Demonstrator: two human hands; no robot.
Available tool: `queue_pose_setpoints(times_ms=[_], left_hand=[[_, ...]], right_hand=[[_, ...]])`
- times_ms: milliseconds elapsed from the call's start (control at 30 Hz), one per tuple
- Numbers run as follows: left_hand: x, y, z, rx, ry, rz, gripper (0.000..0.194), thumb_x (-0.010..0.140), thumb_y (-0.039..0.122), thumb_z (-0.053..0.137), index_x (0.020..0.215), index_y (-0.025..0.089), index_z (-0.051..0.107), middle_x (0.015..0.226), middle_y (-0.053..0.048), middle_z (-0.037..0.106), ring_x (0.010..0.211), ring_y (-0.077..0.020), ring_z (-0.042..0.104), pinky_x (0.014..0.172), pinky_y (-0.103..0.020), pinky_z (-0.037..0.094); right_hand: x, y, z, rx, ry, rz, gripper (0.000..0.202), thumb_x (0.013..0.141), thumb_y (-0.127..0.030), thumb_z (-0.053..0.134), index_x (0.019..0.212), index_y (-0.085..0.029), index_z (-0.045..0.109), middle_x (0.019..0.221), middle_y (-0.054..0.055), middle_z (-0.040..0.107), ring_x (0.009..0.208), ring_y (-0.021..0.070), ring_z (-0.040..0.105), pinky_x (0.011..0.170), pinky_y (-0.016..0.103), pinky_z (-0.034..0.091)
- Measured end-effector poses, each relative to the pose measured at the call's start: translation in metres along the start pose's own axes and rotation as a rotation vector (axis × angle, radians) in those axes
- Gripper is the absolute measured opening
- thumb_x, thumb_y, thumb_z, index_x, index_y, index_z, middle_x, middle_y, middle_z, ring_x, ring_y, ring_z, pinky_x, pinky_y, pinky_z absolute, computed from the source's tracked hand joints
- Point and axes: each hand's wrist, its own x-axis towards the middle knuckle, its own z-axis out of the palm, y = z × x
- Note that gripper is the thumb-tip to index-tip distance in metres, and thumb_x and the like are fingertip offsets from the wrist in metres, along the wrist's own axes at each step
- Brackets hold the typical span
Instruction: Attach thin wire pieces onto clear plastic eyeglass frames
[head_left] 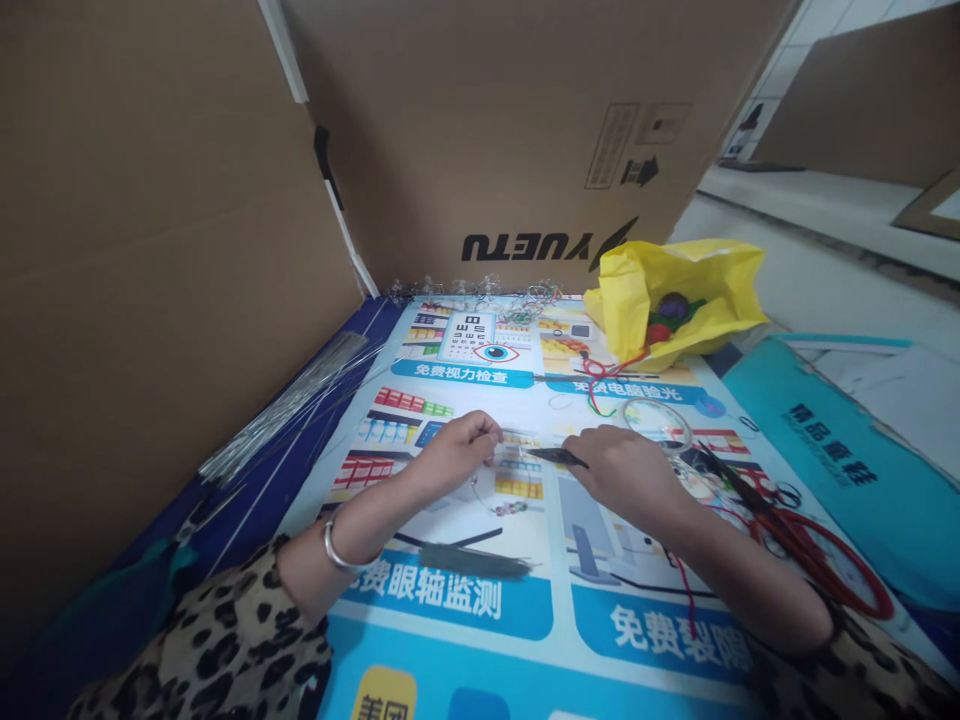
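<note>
My left hand (pixel 461 445) is closed in a pinch on a thin wire over the printed sheet. A curve of this wire hangs below the fingers, with small pinkish and clear beads (pixel 511 508) near its lower end. My right hand (pixel 626 465) is wrapped round a dark pointed tool (pixel 556 456); its tip points left at the wire, close to my left fingers. Whether the tip touches the wire is too small to tell. Nearer to me lies a bundle of short dark wires (pixel 476 560).
Red-handled scissors (pixel 810 550) lie at right beside a clear ring-shaped roll (pixel 684 425). A yellow bag (pixel 626 290) with coloured balls stands behind. Silver wires (pixel 289 400) and teal-handled pliers (pixel 184 535) lie left. Wire pieces (pixel 525 300) line the cardboard wall (pixel 480 130).
</note>
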Motion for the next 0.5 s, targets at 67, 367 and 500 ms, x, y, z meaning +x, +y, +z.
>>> queue_pose_setpoints(times_ms=[67, 367, 500], left_hand=[[0.0005, -0.0035, 0.0, 0.0, 0.015, 0.023, 0.011, 0.079, 0.025, 0.044, 0.077, 0.018, 0.051, 0.065, 0.002, 0.055, 0.059, -0.0102, 0.049, 0.058, -0.022, 0.038], [0.0004, -0.0046, 0.0012, 0.019, 0.027, 0.031, 0.019, 0.082, 0.034, 0.041, 0.073, 0.018, 0.046, 0.066, 0.003, 0.05, 0.054, -0.0086, 0.041, 0.051, -0.021, 0.034], [-0.0012, -0.001, -0.0001, -0.074, -0.034, -0.003, 0.028, 0.082, 0.043, 0.042, 0.071, 0.018, 0.044, 0.057, 0.005, 0.042, 0.05, -0.0079, 0.036, 0.048, -0.021, 0.031]], right_hand=[[-0.0003, 0.001, 0.0011, 0.001, 0.017, -0.03, 0.015, 0.081, -0.024, 0.047, 0.08, -0.021, 0.062, 0.076, 0.003, 0.064, 0.075, 0.0171, 0.056, 0.059, 0.025, 0.029], [0.0007, -0.0024, 0.0009, 0.12, -0.026, -0.064, 0.021, 0.085, -0.028, 0.043, 0.079, -0.02, 0.061, 0.078, 0.004, 0.064, 0.076, 0.0164, 0.057, 0.062, 0.024, 0.031], [0.0014, -0.0024, 0.0018, 0.239, -0.071, -0.031, 0.024, 0.086, -0.033, 0.042, 0.08, -0.019, 0.061, 0.08, 0.004, 0.064, 0.078, 0.0156, 0.058, 0.063, 0.022, 0.033]])
